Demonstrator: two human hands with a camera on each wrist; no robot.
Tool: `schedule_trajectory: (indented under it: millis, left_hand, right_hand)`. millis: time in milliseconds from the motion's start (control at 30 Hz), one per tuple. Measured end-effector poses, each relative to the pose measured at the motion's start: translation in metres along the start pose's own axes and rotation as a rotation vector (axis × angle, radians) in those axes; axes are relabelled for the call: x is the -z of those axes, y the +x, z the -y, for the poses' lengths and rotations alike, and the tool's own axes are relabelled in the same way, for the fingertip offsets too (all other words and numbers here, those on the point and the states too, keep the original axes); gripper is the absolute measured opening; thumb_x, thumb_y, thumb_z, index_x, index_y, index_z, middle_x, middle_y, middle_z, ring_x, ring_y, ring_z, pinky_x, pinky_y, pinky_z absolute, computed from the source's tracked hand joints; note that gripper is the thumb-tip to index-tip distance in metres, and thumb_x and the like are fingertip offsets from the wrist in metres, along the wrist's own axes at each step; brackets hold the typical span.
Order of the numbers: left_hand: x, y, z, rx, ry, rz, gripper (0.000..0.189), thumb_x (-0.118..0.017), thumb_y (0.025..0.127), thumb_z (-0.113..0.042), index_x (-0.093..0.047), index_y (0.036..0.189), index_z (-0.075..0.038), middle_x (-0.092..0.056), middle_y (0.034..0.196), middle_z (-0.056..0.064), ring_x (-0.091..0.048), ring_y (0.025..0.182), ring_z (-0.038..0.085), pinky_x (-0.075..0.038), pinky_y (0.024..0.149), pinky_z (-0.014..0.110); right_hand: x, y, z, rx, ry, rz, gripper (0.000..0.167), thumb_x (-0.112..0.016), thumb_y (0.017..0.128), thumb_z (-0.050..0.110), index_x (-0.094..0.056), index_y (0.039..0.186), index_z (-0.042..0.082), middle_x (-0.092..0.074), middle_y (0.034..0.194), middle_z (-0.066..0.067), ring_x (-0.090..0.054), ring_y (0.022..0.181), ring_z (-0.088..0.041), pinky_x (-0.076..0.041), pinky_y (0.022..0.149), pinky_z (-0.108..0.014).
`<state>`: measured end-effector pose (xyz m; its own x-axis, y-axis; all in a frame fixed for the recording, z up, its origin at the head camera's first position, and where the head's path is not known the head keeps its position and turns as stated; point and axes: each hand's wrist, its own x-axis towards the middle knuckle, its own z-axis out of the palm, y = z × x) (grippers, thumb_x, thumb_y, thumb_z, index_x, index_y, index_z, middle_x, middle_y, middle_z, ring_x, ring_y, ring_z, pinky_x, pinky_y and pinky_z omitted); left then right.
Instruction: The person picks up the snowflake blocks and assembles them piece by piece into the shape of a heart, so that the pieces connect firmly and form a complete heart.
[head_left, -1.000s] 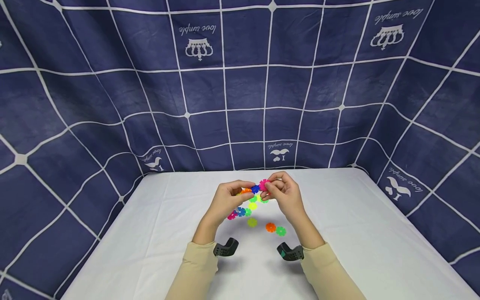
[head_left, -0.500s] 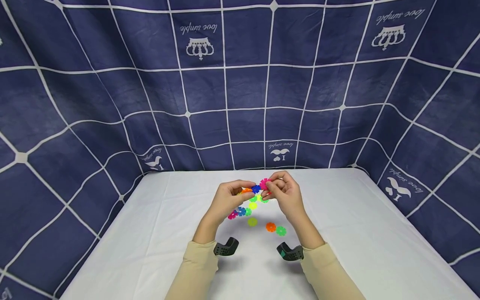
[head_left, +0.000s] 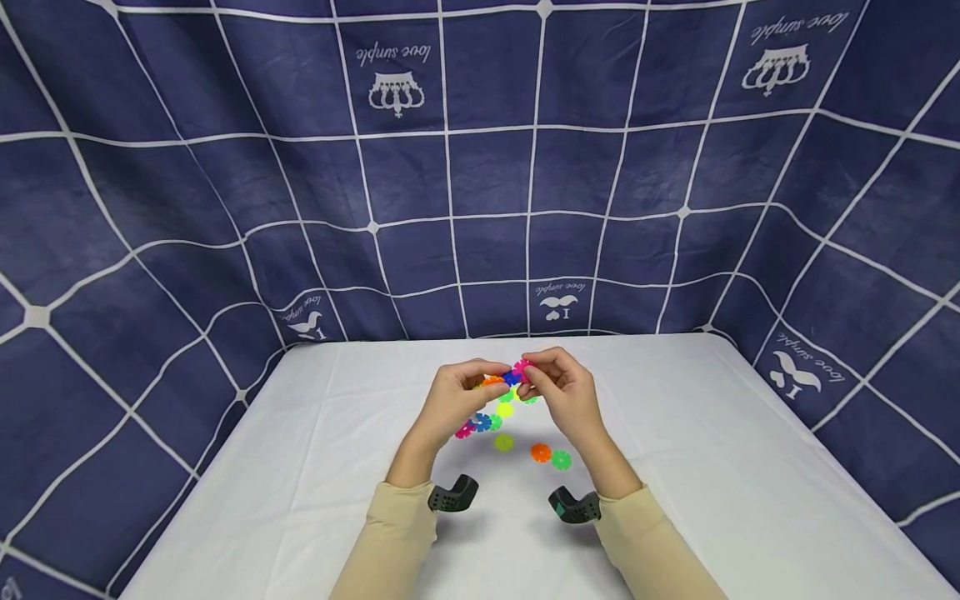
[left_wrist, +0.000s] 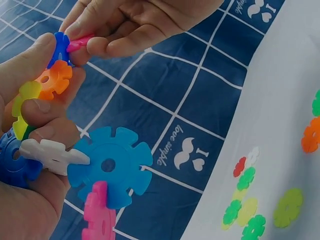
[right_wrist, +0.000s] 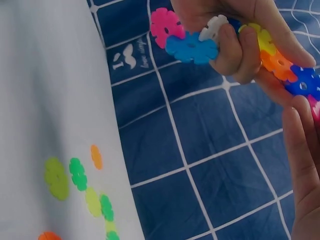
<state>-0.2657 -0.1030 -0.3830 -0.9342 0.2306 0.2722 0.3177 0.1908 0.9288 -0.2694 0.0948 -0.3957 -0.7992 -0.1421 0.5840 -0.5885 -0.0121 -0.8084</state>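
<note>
My left hand [head_left: 456, 398] grips a chain of interlocking plastic snowflake discs in the air above the table. In the left wrist view, an orange disc [left_wrist: 56, 80] and a dark blue disc [left_wrist: 61, 49] lead away from its thumb. A yellow disc [left_wrist: 25, 107], a white disc [left_wrist: 47, 156], a light blue disc [left_wrist: 112, 167] and a pink end disc [left_wrist: 99, 215] run across and below the fingers. My right hand [head_left: 566, 398] pinches another pink disc [head_left: 522, 369], its edge right at the dark blue disc. Part of the chain is hidden by the left hand.
On the white table [head_left: 675, 467] lie a loose yellow-green disc [head_left: 504, 442], an orange disc [head_left: 541, 452] and a green disc [head_left: 561, 460]. Several more discs lie beneath and behind the hands. A dark blue checked cloth [head_left: 487, 183] hangs around the table's back and sides.
My right hand has shifted slightly left with the pink disc, which now overlaps the dark blue disc more closely. The left hand holds the chain almost still.
</note>
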Motion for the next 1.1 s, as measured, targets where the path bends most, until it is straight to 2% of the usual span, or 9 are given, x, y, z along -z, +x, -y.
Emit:
schedule_trajectory:
  millis: [100, 167, 367, 467, 633, 767, 900, 1000, 1100]
  left_hand:
    - [0.001, 0.0, 0.0, -0.013, 0.005, -0.001, 0.023, -0.078, 0.088, -0.022, -0.077, 0.111, -0.018, -0.072, 0.095, 0.004, -0.058, 0.073, 0.023, -0.05, 0.062, 0.022]
    - [0.001, 0.0, 0.0, -0.014, 0.011, 0.001, 0.023, -0.077, 0.088, -0.022, -0.077, 0.111, -0.019, -0.071, 0.092, 0.005, -0.057, 0.072, 0.023, -0.05, 0.062, 0.022]
    - [0.0, 0.001, 0.0, -0.013, 0.035, 0.031, 0.028, -0.075, 0.091, -0.023, -0.073, 0.119, -0.021, -0.07, 0.099, 0.005, -0.057, 0.071, 0.02, -0.047, 0.056, 0.022]
    - [0.001, 0.001, 0.001, -0.023, 0.044, 0.046, 0.031, -0.074, 0.091, -0.021, -0.07, 0.122, -0.021, -0.071, 0.109, 0.005, -0.058, 0.072, 0.02, -0.051, 0.059, 0.025]
    - [0.002, 0.0, 0.003, -0.037, 0.032, 0.092, 0.035, -0.073, 0.091, -0.014, -0.068, 0.125, -0.017, -0.071, 0.111, 0.01, -0.062, 0.071, 0.02, -0.058, 0.069, 0.033]
    - [0.002, 0.001, 0.004, -0.041, 0.015, 0.11, 0.038, -0.072, 0.091, -0.011, -0.066, 0.129, -0.014, -0.069, 0.114, 0.013, -0.066, 0.07, 0.021, -0.059, 0.068, 0.03]
    - [0.002, 0.002, 0.005, -0.033, -0.023, 0.111, 0.042, -0.071, 0.091, -0.009, -0.062, 0.132, -0.012, -0.066, 0.115, 0.017, -0.071, 0.072, 0.021, -0.061, 0.068, 0.03]
    - [0.002, 0.003, 0.005, -0.024, -0.067, 0.101, 0.045, -0.071, 0.091, -0.007, -0.061, 0.134, -0.014, -0.063, 0.114, 0.016, -0.071, 0.071, 0.021, -0.062, 0.068, 0.033]
    - [0.003, 0.003, 0.004, -0.024, -0.108, 0.087, 0.048, -0.072, 0.09, -0.004, -0.06, 0.135, -0.015, -0.061, 0.112, 0.015, -0.07, 0.072, 0.021, -0.062, 0.066, 0.035]
  right_hand:
    - [-0.002, -0.001, 0.0, 0.006, 0.01, -0.004, 0.02, -0.063, 0.095, 0.0, -0.062, 0.114, -0.006, -0.068, 0.092, -0.029, -0.071, 0.07, -0.011, -0.062, 0.068, -0.029]
    - [-0.002, -0.001, 0.001, 0.006, -0.011, -0.001, 0.02, -0.063, 0.095, 0.001, -0.063, 0.114, -0.005, -0.068, 0.091, -0.028, -0.071, 0.069, -0.011, -0.062, 0.068, -0.028]
    - [0.003, 0.002, 0.005, 0.0, -0.139, 0.036, 0.02, -0.064, 0.096, 0.007, -0.063, 0.115, 0.002, -0.07, 0.081, -0.02, -0.07, 0.064, -0.02, -0.062, 0.066, -0.027]
    - [0.005, 0.003, 0.007, -0.005, -0.214, 0.055, 0.02, -0.063, 0.097, 0.007, -0.063, 0.116, 0.004, -0.071, 0.078, -0.016, -0.068, 0.062, -0.024, -0.061, 0.066, -0.024]
    - [0.006, 0.003, 0.008, -0.02, -0.293, 0.078, 0.02, -0.061, 0.097, 0.002, -0.063, 0.117, 0.0, -0.07, 0.077, -0.02, -0.063, 0.059, -0.033, -0.058, 0.063, -0.024]
    - [0.008, 0.004, 0.007, -0.026, -0.28, 0.1, 0.022, -0.057, 0.099, 0.0, -0.061, 0.12, -0.003, -0.069, 0.076, -0.02, -0.063, 0.059, -0.033, -0.058, 0.061, -0.026]
    - [0.012, 0.005, 0.004, -0.051, -0.208, 0.084, 0.024, -0.049, 0.104, 0.005, -0.059, 0.126, 0.0, -0.068, 0.078, -0.02, -0.064, 0.059, -0.028, -0.06, 0.064, -0.026]
    - [0.014, 0.006, -0.002, -0.102, -0.179, 0.081, 0.025, -0.047, 0.106, 0.011, -0.058, 0.127, 0.003, -0.069, 0.085, -0.019, -0.063, 0.061, -0.025, -0.06, 0.066, -0.025]
    - [0.014, 0.005, -0.01, -0.186, -0.209, 0.119, 0.024, -0.05, 0.105, 0.014, -0.059, 0.126, 0.006, -0.071, 0.091, -0.018, -0.063, 0.063, -0.021, -0.06, 0.068, -0.024]
